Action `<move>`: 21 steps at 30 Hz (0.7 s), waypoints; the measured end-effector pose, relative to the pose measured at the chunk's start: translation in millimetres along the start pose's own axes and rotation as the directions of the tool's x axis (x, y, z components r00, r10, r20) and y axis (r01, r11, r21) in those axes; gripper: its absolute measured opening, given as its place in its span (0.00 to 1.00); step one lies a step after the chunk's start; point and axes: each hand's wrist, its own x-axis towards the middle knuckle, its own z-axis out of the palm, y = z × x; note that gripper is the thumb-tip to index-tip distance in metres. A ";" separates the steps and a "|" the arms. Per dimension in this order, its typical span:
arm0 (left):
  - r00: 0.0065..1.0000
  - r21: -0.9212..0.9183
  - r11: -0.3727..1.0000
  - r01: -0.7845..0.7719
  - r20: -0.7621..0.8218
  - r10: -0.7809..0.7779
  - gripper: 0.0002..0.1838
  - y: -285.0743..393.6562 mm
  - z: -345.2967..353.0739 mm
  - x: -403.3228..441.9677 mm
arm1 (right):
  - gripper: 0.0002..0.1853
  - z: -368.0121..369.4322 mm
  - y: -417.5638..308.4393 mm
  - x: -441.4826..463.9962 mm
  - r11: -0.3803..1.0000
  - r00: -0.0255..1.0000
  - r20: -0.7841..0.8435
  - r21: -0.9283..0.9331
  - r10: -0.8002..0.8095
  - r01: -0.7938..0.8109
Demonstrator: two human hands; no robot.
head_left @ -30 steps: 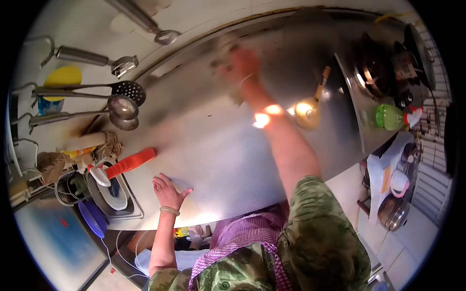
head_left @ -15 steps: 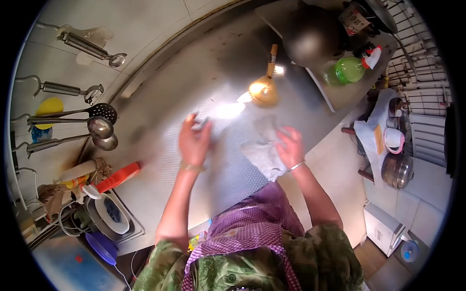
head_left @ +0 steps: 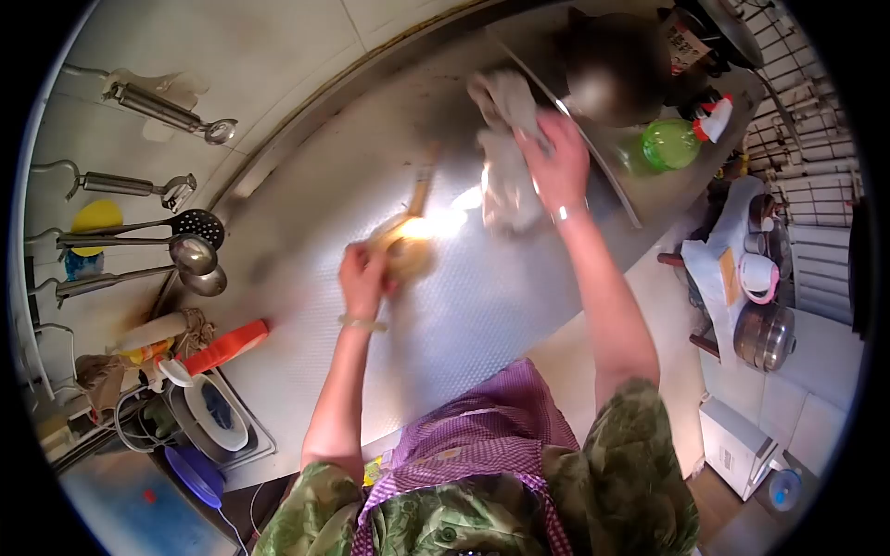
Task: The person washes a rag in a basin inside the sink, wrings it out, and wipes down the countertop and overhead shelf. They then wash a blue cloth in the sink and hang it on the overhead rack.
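My left hand (head_left: pixel 362 281) is closed on the rim of a round yellowish strainer-like tool (head_left: pixel 408 252) with a wooden handle, blurred by motion over the metal counter (head_left: pixel 445 324). Farther right, my right hand (head_left: pixel 559 165) grips a pale grey cloth (head_left: pixel 508 171), which hangs and spreads to the left of the fingers on the counter's right part. The cloth is close to the edge of a raised board, beside a dark pan (head_left: pixel 616 69).
A green spray bottle (head_left: pixel 671 145) stands at the right. Ladles (head_left: pixel 193 254) and other utensils hang on the left wall. A red-handled tool (head_left: pixel 227 346) lies at the left edge near a white basin (head_left: pixel 215 412). A steel pot (head_left: pixel 764 335) is at far right.
My left hand has taken hold of the yellowish tool, now farther left and nearer me. My right hand has moved away from my body with the cloth, toward the counter's back right.
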 end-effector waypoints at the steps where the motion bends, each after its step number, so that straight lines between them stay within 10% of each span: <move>1: 0.998 -0.096 0.995 0.003 -0.069 -0.010 0.10 -6.3 -25.7 -11.5 | 0.21 20.3 -7.1 28.0 0.996 0.998 0.019 -0.066 -0.056 0.057; 7: 0.915 -0.081 0.996 -0.030 -0.402 -0.006 0.11 -36.6 -108.2 -31.8 | 0.31 166.6 -3.0 91.2 0.881 0.920 0.382 -0.461 0.087 0.108; 11: 0.912 -0.087 0.996 -0.030 -0.409 -0.008 0.14 -44.2 -103.5 -17.9 | 0.31 178.0 7.6 46.9 0.813 0.963 0.267 -0.570 0.048 0.118; 13: 0.924 -0.118 0.993 -0.011 -0.381 -0.035 0.15 -36.0 -84.5 -0.7 | 0.30 145.5 27.3 10.7 0.829 0.972 0.231 -0.533 -0.053 0.172; 16: 0.950 -0.082 0.996 -0.020 -0.311 -0.007 0.16 -33.0 -47.7 22.6 | 0.28 20.1 -10.4 -35.3 0.889 0.906 0.336 -0.450 0.257 -0.086; 17: 0.959 -0.080 0.997 -0.023 -0.283 0.000 0.16 -29.5 -33.7 30.2 | 0.28 17.6 102.1 -96.9 0.867 0.997 0.042 -0.493 -0.060 0.073; 21: 0.963 -0.007 0.986 -0.167 -0.213 0.162 0.18 -5.8 43.0 59.4 | 0.31 -133.4 191.3 -227.9 0.694 0.988 -0.081 -0.704 0.134 -0.152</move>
